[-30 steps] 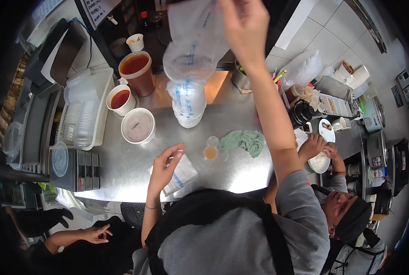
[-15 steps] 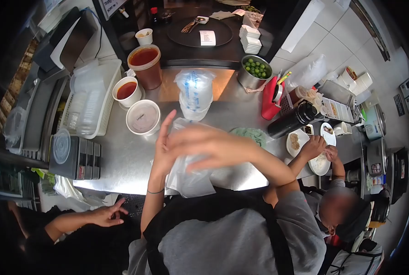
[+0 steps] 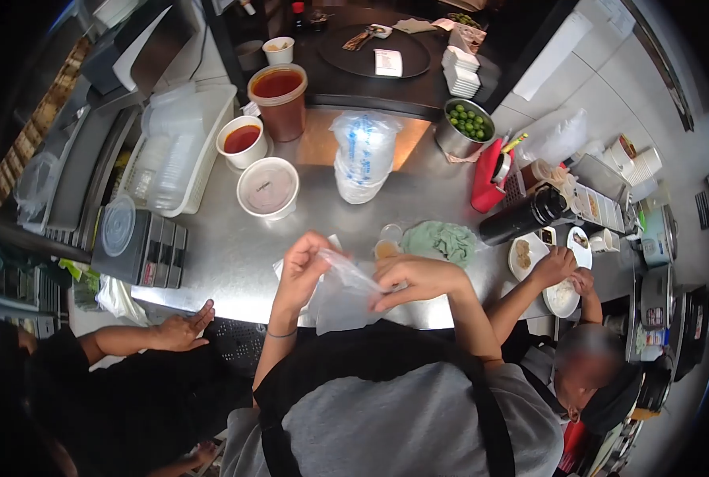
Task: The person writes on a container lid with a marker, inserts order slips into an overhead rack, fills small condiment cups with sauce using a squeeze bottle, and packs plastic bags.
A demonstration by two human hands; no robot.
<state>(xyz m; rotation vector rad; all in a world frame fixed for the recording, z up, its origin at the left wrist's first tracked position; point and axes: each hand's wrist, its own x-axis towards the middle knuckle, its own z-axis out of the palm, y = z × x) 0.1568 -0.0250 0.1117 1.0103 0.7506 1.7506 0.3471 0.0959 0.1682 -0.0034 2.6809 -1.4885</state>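
My left hand (image 3: 302,269) pinches one upper edge of a clear plastic bag (image 3: 343,296). On the bag's other side, my right hand (image 3: 415,280) has its fingers closed on the plastic. The bag hangs between both hands over the counter's front edge. Beyond them, a wrapped stack with blue print (image 3: 364,159) stands upright on the steel counter (image 3: 307,199). A small cup of light brown liquid (image 3: 386,249) is partly hidden behind my right hand, beside a crumpled green cloth (image 3: 440,242).
At left are a lidded tub (image 3: 268,188), a red sauce bowl (image 3: 242,140), a large sauce container (image 3: 280,103) and a basket (image 3: 203,159). A pot of green fruit (image 3: 466,127) and a black bottle (image 3: 525,215) stand right. One co-worker handles a plate (image 3: 561,297); another person's hand (image 3: 181,330) is lower left.
My right hand has come down from high up, bringing the clear bag to the front edge. Both hands now hold it. The co-worker's hand at lower left has risen slightly.
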